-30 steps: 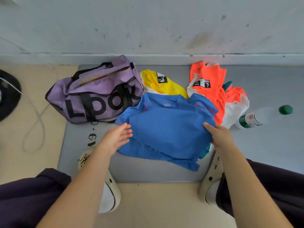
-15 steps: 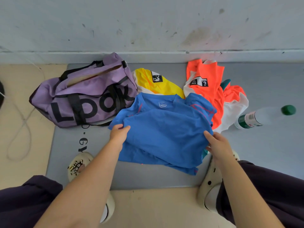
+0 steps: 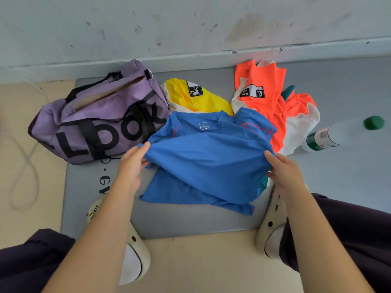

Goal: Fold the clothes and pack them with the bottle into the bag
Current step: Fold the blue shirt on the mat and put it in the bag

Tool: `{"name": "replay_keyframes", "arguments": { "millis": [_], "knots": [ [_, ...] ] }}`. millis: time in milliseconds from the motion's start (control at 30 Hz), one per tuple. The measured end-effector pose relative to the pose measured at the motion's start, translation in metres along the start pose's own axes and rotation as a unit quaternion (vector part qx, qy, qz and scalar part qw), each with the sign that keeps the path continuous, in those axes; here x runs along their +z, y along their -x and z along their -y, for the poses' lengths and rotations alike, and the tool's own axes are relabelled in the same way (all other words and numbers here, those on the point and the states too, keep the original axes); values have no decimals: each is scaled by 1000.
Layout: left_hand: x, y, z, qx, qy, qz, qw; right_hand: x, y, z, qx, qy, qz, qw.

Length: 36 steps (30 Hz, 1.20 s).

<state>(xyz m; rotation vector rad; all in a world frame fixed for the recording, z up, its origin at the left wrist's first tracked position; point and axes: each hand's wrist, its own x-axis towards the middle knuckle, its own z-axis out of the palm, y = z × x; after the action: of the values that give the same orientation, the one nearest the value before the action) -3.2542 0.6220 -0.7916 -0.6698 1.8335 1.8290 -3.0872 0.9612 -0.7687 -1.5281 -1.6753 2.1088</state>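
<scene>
Your left hand [image 3: 132,166] pinches the left edge of the blue shirt [image 3: 203,163], thumb on top of the cloth. Your right hand [image 3: 283,172] grips the right edge, fingers curled under it. Shirt is thin knit, rumpled, lifted between your hands, lower hem trailing on the grey mat [image 3: 190,220]. Just behind it: a yellow shirt [image 3: 190,98], slick, with a black-and-white patch, and an orange shirt [image 3: 266,96], bunched, white panels showing. Purple bag [image 3: 99,119] sits left on the mat, soft fabric, black straps and lettering, touching the blue shirt. Clear plastic bottle [image 3: 330,136] lies on its side at right, green cap, well apart from the bag.
</scene>
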Motion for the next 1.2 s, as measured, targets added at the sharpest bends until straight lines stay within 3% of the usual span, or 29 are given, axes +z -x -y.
{"name": "replay_keyframes", "arguments": {
  "millis": [233, 600, 733, 800, 933, 1033, 1200],
  "knots": [
    [-19, 34, -65, 69, 40, 70, 994, 11, 17, 63, -101, -34, 65, 992],
    [-56, 104, -140, 167, 28, -30, 985, 19, 90, 155, -192, -10, 23, 981],
    [-68, 147, -175, 217, 48, -12, 975, 13, 131, 188, -254, -7, -10, 967],
    [-78, 171, -192, 240, 31, 18, 970, 9, 153, 202, -262, -43, 27, 964],
    [-96, 212, -219, 278, -6, 78, 957, -11, 192, 225, -270, -55, 182, 944],
    [-105, 230, -235, 296, -51, 99, 949, -31, 208, 237, -288, 22, 215, 933],
    [-106, 228, -249, 323, -149, 54, 933, -46, 211, 248, -356, 237, 94, 899]
  ]
}}
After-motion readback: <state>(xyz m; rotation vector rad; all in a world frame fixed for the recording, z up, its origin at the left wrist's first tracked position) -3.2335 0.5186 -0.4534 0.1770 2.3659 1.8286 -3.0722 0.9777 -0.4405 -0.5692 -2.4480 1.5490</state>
